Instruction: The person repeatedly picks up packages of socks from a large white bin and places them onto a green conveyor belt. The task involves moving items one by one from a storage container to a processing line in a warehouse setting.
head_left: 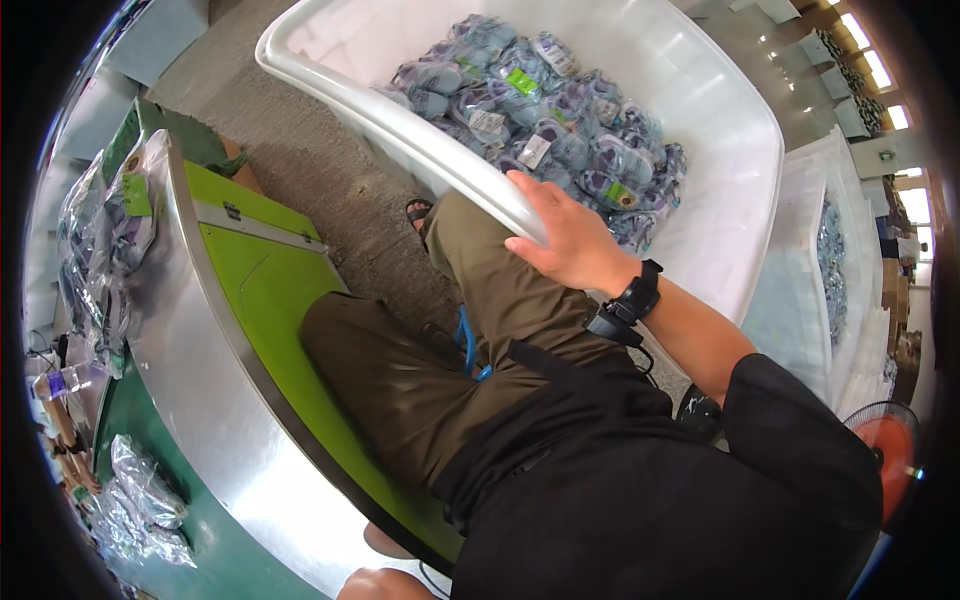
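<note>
A large white plastic bin (440, 150) stands in front of me, its near rim beside my right knee. My right hand (575, 235) holds that rim, thumb on the outer side and fingers over the inner side. Inside the bin lies a heap of clear-bagged grey and purple pieces (560, 140) that look like shoes or slippers, some with green or white labels. Of my left side, only a bit of bare skin (382, 585) shows at the lower edge, near the metal table (290, 510); the fingers cannot be made out.
Left of me, the curved metal table has bright green panels (270, 260) below. Bagged pieces (95, 260) lie on its far end; crumpled clear bags (145, 495) rest on a green surface (225, 550). Another white bin (790, 270) and an orange fan (885, 450) stand at right.
</note>
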### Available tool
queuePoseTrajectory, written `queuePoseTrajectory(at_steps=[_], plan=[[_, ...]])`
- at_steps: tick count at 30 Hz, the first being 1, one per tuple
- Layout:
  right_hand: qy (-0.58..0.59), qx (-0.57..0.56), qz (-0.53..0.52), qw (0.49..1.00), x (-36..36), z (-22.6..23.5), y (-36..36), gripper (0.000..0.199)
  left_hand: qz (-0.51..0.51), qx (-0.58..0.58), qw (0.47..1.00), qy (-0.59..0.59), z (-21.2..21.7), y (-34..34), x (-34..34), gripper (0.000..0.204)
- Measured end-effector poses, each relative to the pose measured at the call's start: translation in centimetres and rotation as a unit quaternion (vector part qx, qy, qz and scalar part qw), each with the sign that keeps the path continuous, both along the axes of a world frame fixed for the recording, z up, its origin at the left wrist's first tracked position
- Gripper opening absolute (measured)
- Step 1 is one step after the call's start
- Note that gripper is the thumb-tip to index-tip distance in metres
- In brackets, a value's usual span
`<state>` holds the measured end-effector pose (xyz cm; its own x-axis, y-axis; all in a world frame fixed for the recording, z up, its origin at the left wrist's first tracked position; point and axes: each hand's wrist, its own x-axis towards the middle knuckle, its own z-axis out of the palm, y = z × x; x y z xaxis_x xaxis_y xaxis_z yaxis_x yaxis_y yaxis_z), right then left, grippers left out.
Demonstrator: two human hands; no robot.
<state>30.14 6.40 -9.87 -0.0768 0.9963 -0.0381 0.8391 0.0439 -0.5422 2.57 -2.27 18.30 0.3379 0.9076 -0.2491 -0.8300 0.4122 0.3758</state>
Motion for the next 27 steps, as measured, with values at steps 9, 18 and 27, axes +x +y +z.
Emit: queuePoseTrajectory(at_steps=[9, 18, 27], plan=[[-0.009, 0.031, 0.013, 0.999, 0.3, -0.4, -0.2, 0.080, 0.026, 0.123, 0.991, -0.035, -2.8, -1.0, -0.7, 0.009], [0.029, 0.063, 0.023, 0.997, 0.0, -0.3, -0.2, 0.076, 0.123, 0.334, 0.934, 0.040, -7.2, -1.2, -2.7, 0.015], [0.033, 0.052, 0.026, 0.998, 0.2, -0.4, -0.1, 0.077, 0.183, 0.583, 0.625, 0.486, -5.2, -0.6, -8.7, 0.024]])
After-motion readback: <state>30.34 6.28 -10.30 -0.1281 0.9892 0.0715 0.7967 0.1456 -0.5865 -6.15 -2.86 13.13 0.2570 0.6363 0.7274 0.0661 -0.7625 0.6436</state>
